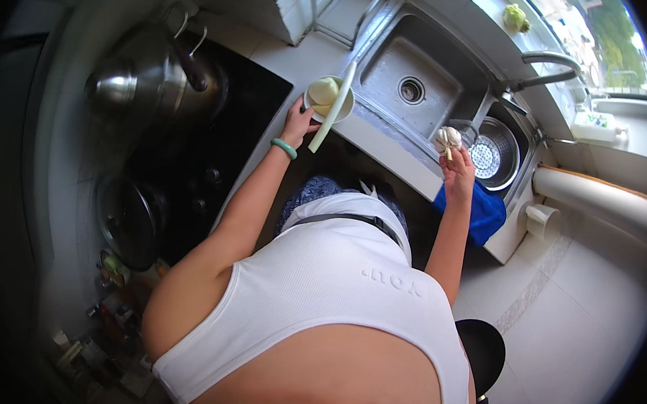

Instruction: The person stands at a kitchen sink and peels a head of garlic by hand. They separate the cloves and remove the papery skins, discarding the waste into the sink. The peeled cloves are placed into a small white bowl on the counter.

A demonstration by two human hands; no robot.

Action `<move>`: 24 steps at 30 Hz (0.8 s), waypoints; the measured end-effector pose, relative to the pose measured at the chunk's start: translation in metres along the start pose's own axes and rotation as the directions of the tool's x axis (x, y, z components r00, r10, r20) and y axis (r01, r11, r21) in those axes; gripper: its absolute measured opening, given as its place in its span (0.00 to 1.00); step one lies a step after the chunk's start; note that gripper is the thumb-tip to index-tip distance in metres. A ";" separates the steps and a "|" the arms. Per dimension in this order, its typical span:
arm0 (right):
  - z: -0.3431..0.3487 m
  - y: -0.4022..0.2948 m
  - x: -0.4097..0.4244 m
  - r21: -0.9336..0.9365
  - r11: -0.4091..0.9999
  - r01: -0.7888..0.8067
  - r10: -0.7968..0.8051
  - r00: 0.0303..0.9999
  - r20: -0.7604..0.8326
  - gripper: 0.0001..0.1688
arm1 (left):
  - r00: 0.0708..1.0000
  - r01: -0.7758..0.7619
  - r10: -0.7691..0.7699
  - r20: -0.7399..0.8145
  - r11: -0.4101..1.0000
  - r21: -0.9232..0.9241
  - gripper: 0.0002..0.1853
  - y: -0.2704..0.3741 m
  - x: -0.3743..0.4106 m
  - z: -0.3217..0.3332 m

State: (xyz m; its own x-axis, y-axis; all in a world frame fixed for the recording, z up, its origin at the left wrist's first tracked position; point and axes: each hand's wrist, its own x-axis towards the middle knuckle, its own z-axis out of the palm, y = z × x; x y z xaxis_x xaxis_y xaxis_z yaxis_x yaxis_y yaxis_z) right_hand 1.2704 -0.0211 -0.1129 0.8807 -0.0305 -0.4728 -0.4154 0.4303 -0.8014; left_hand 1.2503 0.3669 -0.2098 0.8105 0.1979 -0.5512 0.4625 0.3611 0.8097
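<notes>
My left hand [297,123] grips the near left rim of a white bowl [348,111] at the counter's edge beside the sink. Inside the bowl sit a pale peeled onion-like bulb [323,90] and a yellowish piece [322,110] partly hidden below it. A long pale scallion or leek stalk [332,111] lies slantwise across the bowl and sticks out past both sides. My right hand [458,173] holds a whole garlic bulb [449,137] by its stem end, above the sink's front edge.
A steel sink basin [386,65] with a faucet [551,77] lies ahead. A steel colander [487,154] stands in the smaller basin; a blue cloth [483,216] hangs in front. At left, a black cooktop [258,85] carries a large steel pot [140,85] and a glass lid [126,219].
</notes>
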 end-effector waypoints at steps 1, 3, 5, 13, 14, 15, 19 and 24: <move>-0.002 0.002 0.003 -0.020 1.000 -0.016 0.016 1.000 -0.004 0.18 | 1.000 0.018 -0.018 -0.019 1.000 0.013 0.26 0.000 0.001 0.001; 0.008 0.000 0.003 -0.030 0.999 -0.030 0.029 0.999 -0.035 0.15 | 0.999 0.027 -0.026 -0.036 0.999 0.018 0.26 -0.004 0.004 -0.002; 0.014 -0.002 0.008 -0.045 0.998 -0.051 0.049 0.997 -0.052 0.15 | 0.999 0.040 -0.040 -0.004 0.999 0.019 0.26 -0.013 0.010 -0.008; 0.025 -0.012 0.030 -0.190 0.980 -0.064 0.069 0.997 0.020 0.18 | 0.984 0.076 -0.006 -0.178 0.917 0.391 0.29 0.017 -0.008 -0.013; 0.018 -0.010 0.036 -0.262 0.965 -0.002 0.019 0.998 0.062 0.19 | 0.977 0.014 0.130 -0.169 0.753 0.658 0.28 0.028 -0.012 -0.014; 0.019 -0.012 0.037 -0.309 0.950 0.048 -0.020 0.995 0.095 0.19 | 0.959 -0.025 0.255 -0.123 0.509 0.860 0.27 0.040 -0.020 -0.011; 0.022 -0.018 0.044 -0.504 0.835 0.218 -0.111 0.966 0.235 0.20 | 0.854 -0.434 0.518 0.052 0.653 0.621 0.17 0.087 -0.042 0.069; 0.039 -0.033 0.037 -0.706 0.517 0.484 -0.258 0.874 0.411 0.22 | 0.841 -0.519 0.292 0.455 0.669 0.531 0.17 0.102 -0.060 0.187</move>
State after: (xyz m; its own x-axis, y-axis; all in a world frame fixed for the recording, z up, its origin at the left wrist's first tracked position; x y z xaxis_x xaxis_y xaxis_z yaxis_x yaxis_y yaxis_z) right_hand 1.3258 -0.0014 -0.0898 0.9709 0.2328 -0.0559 0.0509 -0.4288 -0.9020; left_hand 1.3160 0.2215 -0.0561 0.9803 -0.1428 -0.1361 0.0794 -0.3454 0.9351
